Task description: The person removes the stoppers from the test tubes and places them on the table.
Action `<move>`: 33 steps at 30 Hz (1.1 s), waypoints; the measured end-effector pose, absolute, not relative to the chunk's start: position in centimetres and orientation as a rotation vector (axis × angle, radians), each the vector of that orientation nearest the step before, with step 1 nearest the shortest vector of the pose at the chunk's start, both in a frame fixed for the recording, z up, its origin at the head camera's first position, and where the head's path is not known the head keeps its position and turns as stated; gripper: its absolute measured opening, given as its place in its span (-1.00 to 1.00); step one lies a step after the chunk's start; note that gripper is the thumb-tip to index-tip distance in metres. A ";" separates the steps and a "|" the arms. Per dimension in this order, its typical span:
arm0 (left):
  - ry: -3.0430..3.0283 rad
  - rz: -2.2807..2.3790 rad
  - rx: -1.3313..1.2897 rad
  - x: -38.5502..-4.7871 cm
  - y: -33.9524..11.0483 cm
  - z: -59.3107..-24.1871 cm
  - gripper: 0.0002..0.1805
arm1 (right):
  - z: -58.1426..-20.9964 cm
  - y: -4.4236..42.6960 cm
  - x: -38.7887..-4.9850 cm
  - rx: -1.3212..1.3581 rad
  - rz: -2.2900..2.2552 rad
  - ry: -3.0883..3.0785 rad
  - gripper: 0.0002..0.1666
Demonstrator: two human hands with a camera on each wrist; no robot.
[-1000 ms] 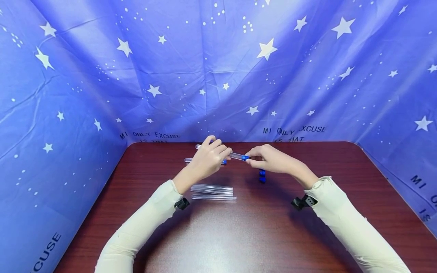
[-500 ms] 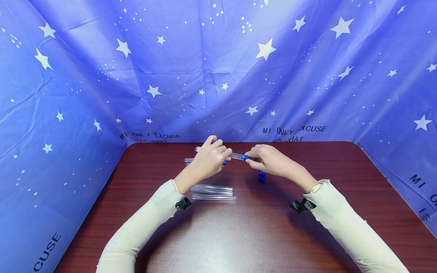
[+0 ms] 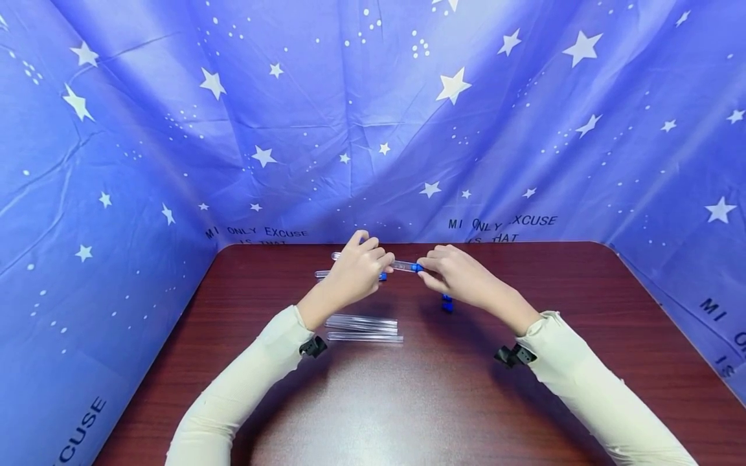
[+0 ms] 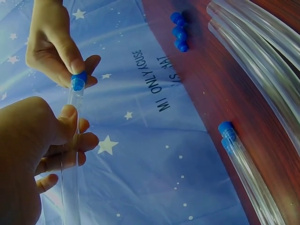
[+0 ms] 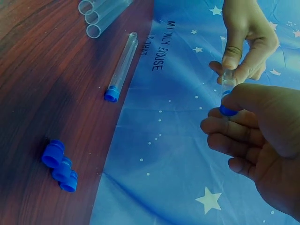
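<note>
A clear test tube [image 4: 70, 173] is held above the table between both hands. My left hand [image 3: 358, 268] grips the tube's body with thumb and fingers. At the tube's mouth sits a blue cap [image 4: 78, 81], pinched between the thumb and fingers of my right hand [image 3: 460, 272]. In the right wrist view, the same blue cap [image 5: 228, 110] lies under the right thumb, against the curled fingers. Partly behind the left hand, capped test tubes [image 4: 248, 173] lie on the table.
Several uncapped tubes [image 3: 364, 327] lie in a group nearer the front. Three loose blue caps [image 5: 61, 166] stand in a row on the dark wooden table [image 3: 495, 401], below the right hand. A blue starry curtain [image 3: 373, 129] hangs along the table's back and sides.
My right hand has shifted and turned slightly around the cap. The left hand stays nearly still with the tube.
</note>
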State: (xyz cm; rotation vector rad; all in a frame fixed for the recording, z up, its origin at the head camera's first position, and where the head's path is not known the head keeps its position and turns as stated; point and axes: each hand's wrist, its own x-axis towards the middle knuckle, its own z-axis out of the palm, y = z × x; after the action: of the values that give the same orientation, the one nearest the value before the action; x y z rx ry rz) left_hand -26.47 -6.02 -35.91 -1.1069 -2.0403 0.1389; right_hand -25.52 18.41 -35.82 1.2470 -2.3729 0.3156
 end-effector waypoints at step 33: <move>-2.210 -0.031 -1.087 -26.3 -6.5 -35.6 -0.88 | -37.7 17.8 -25.4 1.157 -0.019 -1.905 -0.81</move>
State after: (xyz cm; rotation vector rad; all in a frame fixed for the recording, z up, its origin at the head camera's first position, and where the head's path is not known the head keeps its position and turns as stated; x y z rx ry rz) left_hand -26.35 -6.48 -35.64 -1.0872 -2.2102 -0.0309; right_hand -25.40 17.83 -37.74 1.1570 -1.9046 -0.0189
